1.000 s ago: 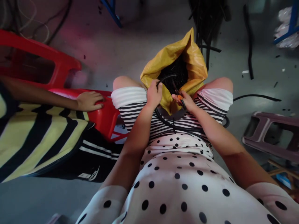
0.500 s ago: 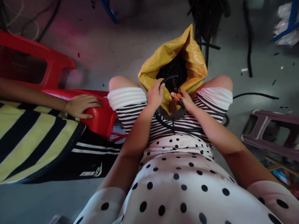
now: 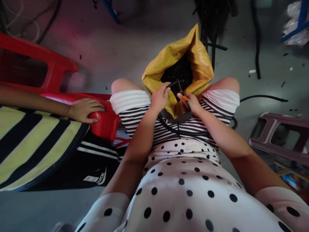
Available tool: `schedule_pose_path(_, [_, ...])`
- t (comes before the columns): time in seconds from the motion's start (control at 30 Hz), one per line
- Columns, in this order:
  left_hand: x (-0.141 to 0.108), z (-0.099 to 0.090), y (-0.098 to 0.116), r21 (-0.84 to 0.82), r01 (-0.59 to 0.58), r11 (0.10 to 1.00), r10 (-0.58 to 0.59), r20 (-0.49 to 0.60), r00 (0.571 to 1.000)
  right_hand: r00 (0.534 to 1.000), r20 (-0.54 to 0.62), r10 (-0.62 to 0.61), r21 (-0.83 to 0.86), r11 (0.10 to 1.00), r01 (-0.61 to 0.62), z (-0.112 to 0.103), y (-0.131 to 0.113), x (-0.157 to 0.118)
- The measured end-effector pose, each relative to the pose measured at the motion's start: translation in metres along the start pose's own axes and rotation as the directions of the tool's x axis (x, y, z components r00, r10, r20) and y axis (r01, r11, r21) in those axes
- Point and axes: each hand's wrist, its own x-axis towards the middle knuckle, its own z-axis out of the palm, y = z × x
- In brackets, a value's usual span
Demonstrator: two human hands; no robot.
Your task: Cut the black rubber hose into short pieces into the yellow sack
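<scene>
A yellow sack (image 3: 160, 64) stands open between my knees, with many dark pieces (image 3: 177, 69) inside. My left hand (image 3: 159, 97) is closed on a black corrugated tube (image 3: 183, 132), whose end points over the sack's mouth. The rest of the tube loops down across my lap and past my right thigh. In my right hand (image 3: 191, 102) is a pair of scissors (image 3: 185, 98) with orange on the handle. Their blades reach up over the sack opening, beside the tube's end. Whether the blades touch the tube I cannot tell.
At left another person's hand (image 3: 87, 109) rests on a red plastic stool (image 3: 98, 124); a second red stool (image 3: 60, 69) stands behind. A mauve stool (image 3: 265, 137) is at right. Black tubes (image 3: 257, 48) and small scraps lie on the floor beyond the sack.
The scissors' blades show more clearly and have shifted slightly against the tube's end. Less of the tube stands out beyond my left hand. The other person's leg has shifted slightly.
</scene>
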Motion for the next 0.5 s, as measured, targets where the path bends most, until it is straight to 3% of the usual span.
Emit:
schedule_pose_path(0.17, [0.0002, 0.0002, -0.0007, -0.02, 0.026, 0.999, -0.026, -0.008, 1.0, 0.999, -0.036, -0.002, -0.009, 1.0, 0.001, -0.0008, -0.0046, -0.0051])
schedule_pose_path(0.5, [0.0009, -0.0005, 0.0008, -0.007, 0.045, 0.999, -0.046, -0.147, 0.988, 0.998, -0.031, -0.058, 0.047, 0.997, 0.06, 0.0016, 0.0009, -0.0038])
